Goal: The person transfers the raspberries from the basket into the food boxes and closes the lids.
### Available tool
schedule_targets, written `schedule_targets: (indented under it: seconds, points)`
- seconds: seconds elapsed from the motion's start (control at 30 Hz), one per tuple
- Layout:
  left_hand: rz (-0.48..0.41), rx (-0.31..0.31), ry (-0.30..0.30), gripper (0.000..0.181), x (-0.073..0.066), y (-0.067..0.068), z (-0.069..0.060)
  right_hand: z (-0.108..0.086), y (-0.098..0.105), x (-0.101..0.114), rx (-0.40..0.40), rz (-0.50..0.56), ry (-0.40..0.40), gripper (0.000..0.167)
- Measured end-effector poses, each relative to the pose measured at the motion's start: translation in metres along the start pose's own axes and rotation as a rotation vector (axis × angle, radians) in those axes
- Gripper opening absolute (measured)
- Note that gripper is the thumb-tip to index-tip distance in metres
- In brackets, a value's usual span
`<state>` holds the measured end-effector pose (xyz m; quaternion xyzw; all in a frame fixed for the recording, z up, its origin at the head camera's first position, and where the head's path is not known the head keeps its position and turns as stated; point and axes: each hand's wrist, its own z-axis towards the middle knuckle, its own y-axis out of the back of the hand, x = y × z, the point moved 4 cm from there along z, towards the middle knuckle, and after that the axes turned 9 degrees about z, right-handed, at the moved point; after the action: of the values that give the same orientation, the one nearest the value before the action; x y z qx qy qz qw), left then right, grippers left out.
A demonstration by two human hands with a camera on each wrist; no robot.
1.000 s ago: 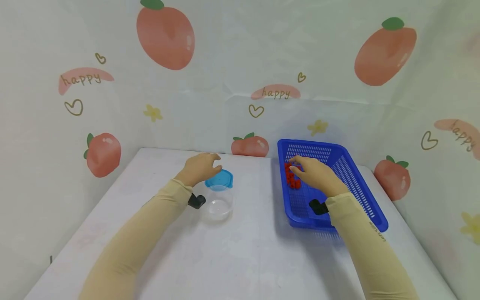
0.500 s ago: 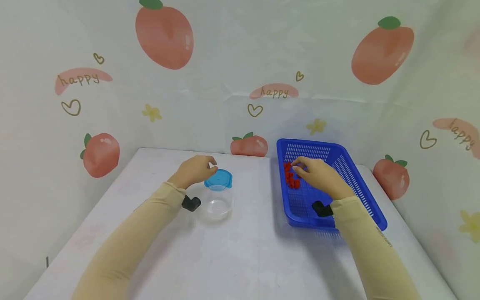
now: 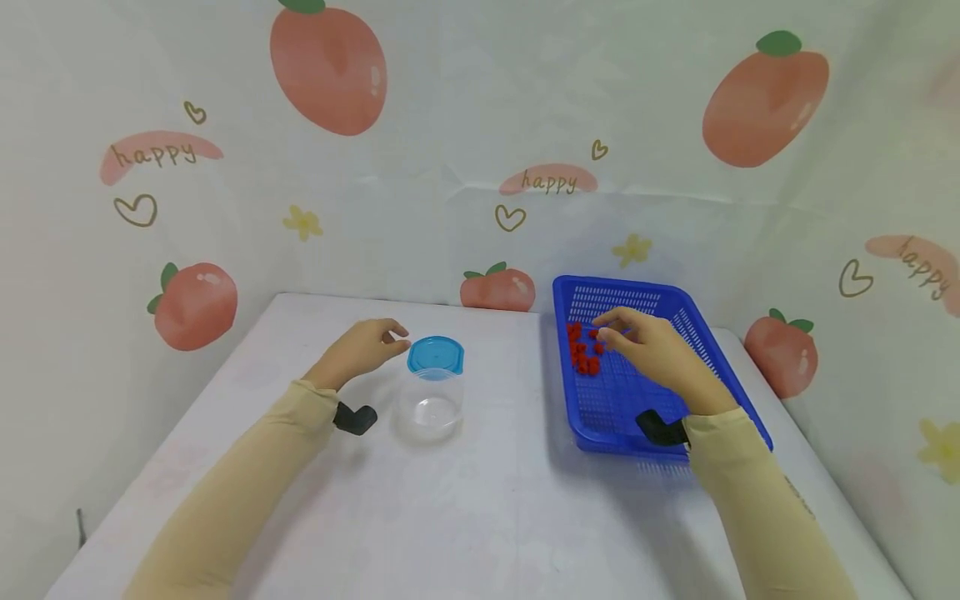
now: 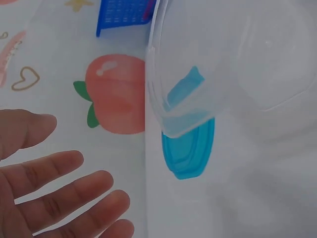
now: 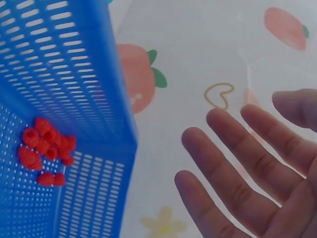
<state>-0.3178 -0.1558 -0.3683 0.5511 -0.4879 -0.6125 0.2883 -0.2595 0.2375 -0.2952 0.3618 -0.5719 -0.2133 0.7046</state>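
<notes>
Veiling part of lid (image 3: 435,353): clear tub (image 3: 432,408)

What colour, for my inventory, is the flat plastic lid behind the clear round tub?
Bright blue; the head view shows the lid best.

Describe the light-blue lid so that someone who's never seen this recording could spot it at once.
On the white table in the head view, left of the dark-blue basket, stands a clear container. The lid lies just behind it. Unlike the colourless container and the deep, perforated basket, it is flat, solid and light blue.
</notes>
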Motion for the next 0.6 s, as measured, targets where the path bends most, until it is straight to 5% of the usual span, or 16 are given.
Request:
schedule_targets:
  seconds: [0.37, 0.6]
  points:
    - [-0.408, 0.100, 0.065, 0.045, 0.026, -0.028, -0.012, 0.024, 0.006, -0.018, 0.009, 0.188, -0.047, 0.043]
    - [-0.591, 0.114, 0.149, 0.046, 0.032, -0.045, -0.019, 0.042, -0.003, -0.035, 0.036, 0.202, -0.089, 0.044]
